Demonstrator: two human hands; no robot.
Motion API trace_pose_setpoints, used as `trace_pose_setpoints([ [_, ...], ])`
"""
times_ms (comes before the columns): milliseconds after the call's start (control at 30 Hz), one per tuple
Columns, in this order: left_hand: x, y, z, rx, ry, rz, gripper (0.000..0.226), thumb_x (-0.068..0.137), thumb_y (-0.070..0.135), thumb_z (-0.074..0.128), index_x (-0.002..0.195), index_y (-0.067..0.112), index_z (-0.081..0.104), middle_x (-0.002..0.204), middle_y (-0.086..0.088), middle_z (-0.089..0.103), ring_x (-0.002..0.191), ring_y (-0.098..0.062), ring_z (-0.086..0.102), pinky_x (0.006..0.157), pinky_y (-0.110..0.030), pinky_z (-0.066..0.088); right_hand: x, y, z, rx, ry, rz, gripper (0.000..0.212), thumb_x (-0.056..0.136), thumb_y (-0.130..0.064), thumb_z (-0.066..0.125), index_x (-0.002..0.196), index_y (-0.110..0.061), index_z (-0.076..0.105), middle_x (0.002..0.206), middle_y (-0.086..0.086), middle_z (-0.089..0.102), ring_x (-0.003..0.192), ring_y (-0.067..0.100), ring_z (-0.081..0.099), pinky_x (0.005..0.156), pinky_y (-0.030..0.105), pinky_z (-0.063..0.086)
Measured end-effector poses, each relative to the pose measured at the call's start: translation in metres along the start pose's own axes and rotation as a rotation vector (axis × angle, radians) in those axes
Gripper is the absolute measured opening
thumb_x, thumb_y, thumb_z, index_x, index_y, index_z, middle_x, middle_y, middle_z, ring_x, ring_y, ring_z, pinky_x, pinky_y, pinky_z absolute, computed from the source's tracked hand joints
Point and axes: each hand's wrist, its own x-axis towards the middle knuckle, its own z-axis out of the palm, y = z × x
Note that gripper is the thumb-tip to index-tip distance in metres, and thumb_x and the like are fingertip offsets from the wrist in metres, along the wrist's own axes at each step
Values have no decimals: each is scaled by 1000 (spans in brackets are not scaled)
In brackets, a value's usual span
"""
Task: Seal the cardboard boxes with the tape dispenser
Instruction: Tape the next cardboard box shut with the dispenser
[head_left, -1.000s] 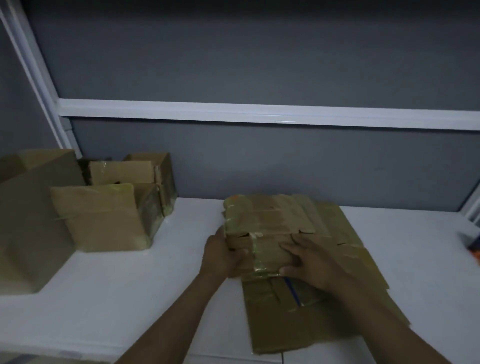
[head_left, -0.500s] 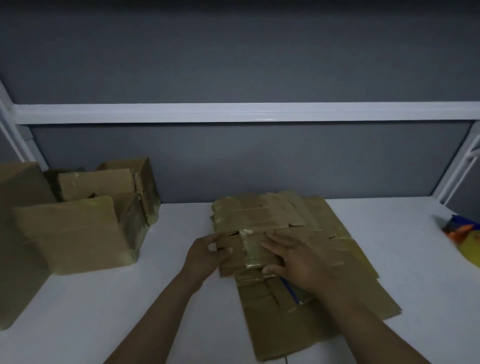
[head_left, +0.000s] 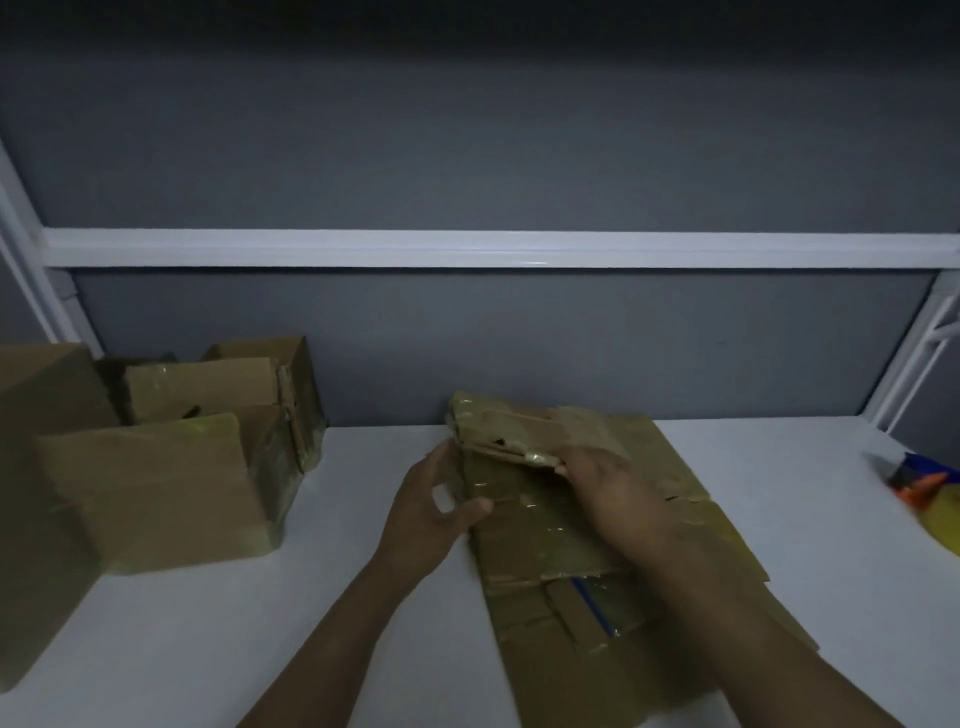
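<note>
The flattened cardboard box (head_left: 524, 499) on top of the pile mid-bench (head_left: 208, 623) is crinkly with old tape, its far flap now lifted (flat half a second ago), left hand (head_left: 441, 512) gripping its left edge, right hand (head_left: 613, 493) pinching the flap.

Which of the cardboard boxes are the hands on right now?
The flattened box on top of the flat stack at centre: the left hand and right hand lift its far flap. The assembled boxes at left stand untouched.
</note>
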Motion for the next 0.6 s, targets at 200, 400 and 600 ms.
trace_pose_setpoints([
  [200, 49, 40, 3, 343, 138, 245, 101, 64, 74, 51, 148, 20, 35, 151, -11, 37, 138, -29, 35, 109, -51, 35, 4, 27, -47, 284, 447, 341, 17, 99, -12, 46, 100, -15, 63, 93, 0, 62, 86, 17, 57, 73, 22, 44],
  [400, 97, 84, 43, 435, 157, 462, 92, 71, 73, 49, 150, 32, 27, 149, -6, 41, 136, -29, 37, 106, -58, 33, -17, 74, -93, 420, 669, 429, 19, 99, -24, 41, 95, -22, 60, 85, -10, 59, 80, -9, 52, 67, 1, 39],
  [600, 129, 127, 113, 576, 192, 542, 79, 69, 66, 51, 135, 23, 55, 105, -4, 56, 103, -29, 51, 94, -42, 32, -41, 160, -113, 590, 715, 635, 23, 103, -18, 38, 96, -17, 60, 84, -13, 59, 76, -11, 53, 60, 1, 38],
])
